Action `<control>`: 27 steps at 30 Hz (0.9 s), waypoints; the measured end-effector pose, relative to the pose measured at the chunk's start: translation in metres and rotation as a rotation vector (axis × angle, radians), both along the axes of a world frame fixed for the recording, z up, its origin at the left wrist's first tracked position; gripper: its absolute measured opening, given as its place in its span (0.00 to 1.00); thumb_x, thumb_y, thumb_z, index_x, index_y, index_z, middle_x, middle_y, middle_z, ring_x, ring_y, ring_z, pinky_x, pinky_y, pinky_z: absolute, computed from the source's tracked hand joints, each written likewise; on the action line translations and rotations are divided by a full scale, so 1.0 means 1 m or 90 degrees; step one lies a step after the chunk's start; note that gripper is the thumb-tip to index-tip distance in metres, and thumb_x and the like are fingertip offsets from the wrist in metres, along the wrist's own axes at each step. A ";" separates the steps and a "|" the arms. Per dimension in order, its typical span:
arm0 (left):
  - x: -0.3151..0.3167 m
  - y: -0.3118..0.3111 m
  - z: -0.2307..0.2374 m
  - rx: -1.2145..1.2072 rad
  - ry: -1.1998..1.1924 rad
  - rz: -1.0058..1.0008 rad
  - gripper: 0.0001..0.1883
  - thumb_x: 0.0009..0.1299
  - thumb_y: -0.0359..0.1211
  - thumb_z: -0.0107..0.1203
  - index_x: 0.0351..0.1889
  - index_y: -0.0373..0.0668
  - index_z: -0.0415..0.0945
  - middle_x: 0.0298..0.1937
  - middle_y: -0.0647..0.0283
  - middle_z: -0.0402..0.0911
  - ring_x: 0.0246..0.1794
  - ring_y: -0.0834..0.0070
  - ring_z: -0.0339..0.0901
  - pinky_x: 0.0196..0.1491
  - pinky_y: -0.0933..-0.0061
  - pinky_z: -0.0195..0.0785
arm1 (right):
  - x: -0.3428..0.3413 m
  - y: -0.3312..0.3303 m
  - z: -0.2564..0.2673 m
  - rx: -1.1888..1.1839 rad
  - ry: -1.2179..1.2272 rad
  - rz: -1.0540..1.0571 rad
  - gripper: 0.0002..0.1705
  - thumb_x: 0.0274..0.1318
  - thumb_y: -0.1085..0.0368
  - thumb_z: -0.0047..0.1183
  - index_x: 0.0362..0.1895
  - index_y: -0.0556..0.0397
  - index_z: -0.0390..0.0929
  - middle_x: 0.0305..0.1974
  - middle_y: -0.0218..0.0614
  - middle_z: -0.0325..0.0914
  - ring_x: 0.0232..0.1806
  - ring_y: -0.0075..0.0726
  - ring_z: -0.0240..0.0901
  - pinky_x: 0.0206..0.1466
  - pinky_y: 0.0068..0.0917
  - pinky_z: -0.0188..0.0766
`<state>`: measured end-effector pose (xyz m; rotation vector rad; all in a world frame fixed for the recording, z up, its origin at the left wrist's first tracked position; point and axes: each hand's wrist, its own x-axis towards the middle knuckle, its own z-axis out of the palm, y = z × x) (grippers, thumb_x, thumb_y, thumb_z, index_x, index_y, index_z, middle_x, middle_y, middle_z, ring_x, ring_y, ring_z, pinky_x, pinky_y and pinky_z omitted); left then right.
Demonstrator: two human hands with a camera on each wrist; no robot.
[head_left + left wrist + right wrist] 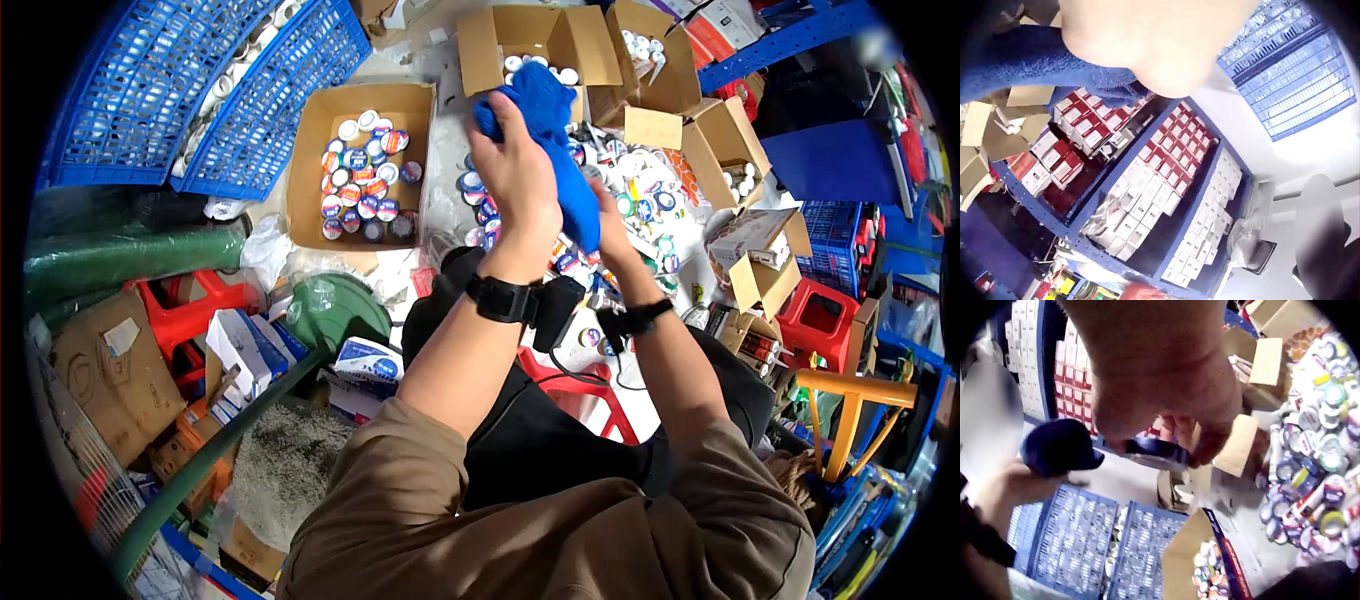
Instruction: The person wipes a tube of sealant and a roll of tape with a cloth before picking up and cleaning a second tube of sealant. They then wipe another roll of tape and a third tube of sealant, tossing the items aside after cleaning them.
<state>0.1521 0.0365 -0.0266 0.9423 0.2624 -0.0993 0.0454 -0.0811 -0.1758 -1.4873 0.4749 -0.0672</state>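
My left hand (520, 185) holds a bunched blue cloth (545, 105) with a fuzzy, towel-like surface. The thumb lies on the near side, and the cloth hides most of the other fingers. One end of the cloth hangs down toward my right hand (613, 235). In the right wrist view, the fingers of that hand grip a round, flat tape roll (1157, 453) with a dark-blue rim. There the left hand (1016, 487) appears at the left with the cloth (1063, 447), apart from the roll. Below the hands spreads a pile of tape rolls (640, 200), many with printed labels.
An open cardboard box (310, 130) with rolls inside stands to the left. More open boxes (590, 45) line the back and right. Blue crates (200, 90) stand at upper left, a green stool (335, 315) at left. Red stools (820, 320) and blue shelving (1079, 240) are nearby.
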 end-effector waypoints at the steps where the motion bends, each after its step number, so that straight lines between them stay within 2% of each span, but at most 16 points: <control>1: 0.004 0.006 -0.002 -0.014 -0.015 0.016 0.19 0.80 0.45 0.47 0.54 0.38 0.71 0.49 0.61 0.80 0.45 0.73 0.78 0.50 0.71 0.72 | 0.004 0.011 -0.028 -0.058 0.015 0.052 0.29 0.57 0.68 0.60 0.63 0.55 0.69 0.59 0.42 0.75 0.54 0.40 0.76 0.60 0.37 0.71; 4: 0.006 0.014 -0.006 -0.021 -0.004 -0.016 0.26 0.77 0.49 0.51 0.59 0.37 0.66 0.52 0.59 0.76 0.50 0.73 0.75 0.54 0.71 0.69 | 0.040 0.069 -0.017 -0.179 -0.079 0.119 0.32 0.56 0.65 0.64 0.64 0.54 0.69 0.62 0.42 0.73 0.57 0.37 0.72 0.61 0.38 0.69; 6: 0.006 0.017 -0.010 -0.069 0.018 -0.062 0.29 0.74 0.46 0.58 0.63 0.38 0.63 0.55 0.59 0.74 0.54 0.71 0.73 0.57 0.69 0.68 | 0.047 0.091 -0.007 0.204 0.017 0.159 0.28 0.71 0.61 0.46 0.71 0.54 0.61 0.61 0.39 0.71 0.63 0.36 0.67 0.65 0.33 0.67; 7: 0.008 0.016 -0.012 -0.119 0.046 -0.056 0.27 0.68 0.36 0.61 0.62 0.39 0.63 0.55 0.60 0.74 0.53 0.71 0.73 0.56 0.68 0.68 | 0.050 0.093 -0.001 0.212 0.019 0.158 0.28 0.71 0.61 0.46 0.71 0.54 0.61 0.61 0.39 0.71 0.63 0.36 0.67 0.65 0.33 0.67; 9: 0.009 0.017 -0.013 -0.149 0.025 -0.078 0.24 0.60 0.27 0.59 0.56 0.40 0.67 0.51 0.61 0.75 0.49 0.71 0.74 0.53 0.69 0.69 | 0.059 0.085 0.002 0.624 0.040 0.126 0.29 0.73 0.55 0.40 0.73 0.50 0.57 0.63 0.36 0.70 0.63 0.36 0.68 0.67 0.33 0.65; 10: 0.010 0.014 -0.014 -0.147 0.030 -0.084 0.24 0.60 0.27 0.59 0.56 0.40 0.67 0.51 0.61 0.75 0.49 0.71 0.74 0.53 0.69 0.69 | 0.064 0.073 -0.046 0.283 -0.075 0.134 0.31 0.74 0.52 0.37 0.75 0.48 0.54 0.65 0.36 0.68 0.65 0.38 0.67 0.68 0.35 0.64; 11: 0.012 0.011 -0.016 -0.129 0.016 -0.078 0.17 0.59 0.23 0.55 0.48 0.40 0.72 0.45 0.61 0.79 0.44 0.69 0.78 0.49 0.67 0.73 | 0.049 0.069 -0.111 0.152 -0.048 0.175 0.31 0.72 0.51 0.41 0.73 0.50 0.59 0.62 0.41 0.73 0.65 0.42 0.69 0.66 0.37 0.66; 12: 0.011 0.009 -0.019 -0.113 0.006 -0.074 0.13 0.58 0.19 0.50 0.40 0.40 0.77 0.38 0.61 0.82 0.39 0.67 0.81 0.45 0.65 0.77 | 0.042 0.043 -0.131 -0.044 0.066 0.288 0.31 0.68 0.49 0.48 0.68 0.53 0.66 0.59 0.46 0.76 0.61 0.44 0.72 0.65 0.38 0.67; 13: 0.013 0.009 -0.022 -0.099 -0.039 -0.104 0.12 0.59 0.19 0.52 0.40 0.38 0.77 0.39 0.60 0.82 0.40 0.66 0.82 0.49 0.63 0.76 | 0.029 0.020 -0.144 -0.239 0.184 0.400 0.32 0.63 0.46 0.55 0.62 0.56 0.73 0.56 0.51 0.78 0.58 0.46 0.75 0.63 0.40 0.68; 14: 0.015 0.011 -0.022 -0.107 -0.028 -0.107 0.11 0.61 0.20 0.52 0.41 0.38 0.78 0.41 0.60 0.83 0.42 0.65 0.82 0.51 0.63 0.76 | 0.015 0.018 -0.070 -0.274 0.352 0.342 0.34 0.66 0.43 0.50 0.61 0.59 0.73 0.52 0.57 0.79 0.54 0.52 0.77 0.60 0.39 0.70; 17: 0.016 0.014 -0.019 -0.102 -0.009 -0.083 0.10 0.67 0.23 0.54 0.46 0.37 0.78 0.46 0.58 0.83 0.46 0.64 0.82 0.55 0.59 0.74 | -0.057 -0.033 -0.156 -0.358 0.494 0.381 0.39 0.59 0.40 0.54 0.63 0.58 0.72 0.58 0.59 0.75 0.61 0.58 0.72 0.65 0.43 0.66; 18: 0.015 0.017 -0.014 -0.127 0.008 -0.089 0.11 0.68 0.22 0.55 0.47 0.42 0.75 0.44 0.62 0.82 0.43 0.68 0.82 0.50 0.64 0.75 | -0.078 -0.035 -0.154 -0.449 0.502 0.383 0.38 0.57 0.42 0.58 0.64 0.52 0.72 0.50 0.54 0.81 0.55 0.58 0.76 0.59 0.42 0.71; 21: 0.009 0.016 -0.010 -0.091 -0.044 -0.087 0.11 0.71 0.24 0.53 0.51 0.41 0.73 0.48 0.60 0.81 0.45 0.66 0.81 0.51 0.63 0.76 | -0.113 -0.033 -0.179 -0.424 0.597 0.546 0.37 0.55 0.45 0.59 0.63 0.54 0.71 0.52 0.54 0.79 0.56 0.57 0.75 0.59 0.43 0.72; 24: 0.002 0.022 -0.022 0.109 -0.026 -0.110 0.13 0.73 0.25 0.51 0.55 0.40 0.72 0.53 0.58 0.78 0.51 0.68 0.79 0.57 0.68 0.71 | -0.138 -0.004 -0.216 -0.418 0.530 0.540 0.36 0.53 0.46 0.61 0.60 0.57 0.72 0.51 0.54 0.79 0.55 0.56 0.75 0.59 0.44 0.72; 25: 0.000 0.024 -0.029 0.224 -0.055 -0.116 0.13 0.74 0.26 0.50 0.56 0.39 0.71 0.54 0.58 0.77 0.53 0.69 0.77 0.59 0.70 0.69 | -0.138 0.004 -0.237 -0.377 0.497 0.614 0.35 0.53 0.54 0.60 0.63 0.56 0.67 0.59 0.52 0.74 0.60 0.56 0.72 0.62 0.44 0.71; 27: 0.001 0.026 -0.035 0.346 -0.084 -0.125 0.14 0.75 0.27 0.50 0.58 0.39 0.71 0.56 0.58 0.76 0.56 0.69 0.76 0.61 0.72 0.67 | -0.127 0.030 -0.227 -0.394 0.477 0.568 0.35 0.54 0.61 0.56 0.66 0.56 0.64 0.64 0.52 0.68 0.63 0.57 0.69 0.63 0.44 0.70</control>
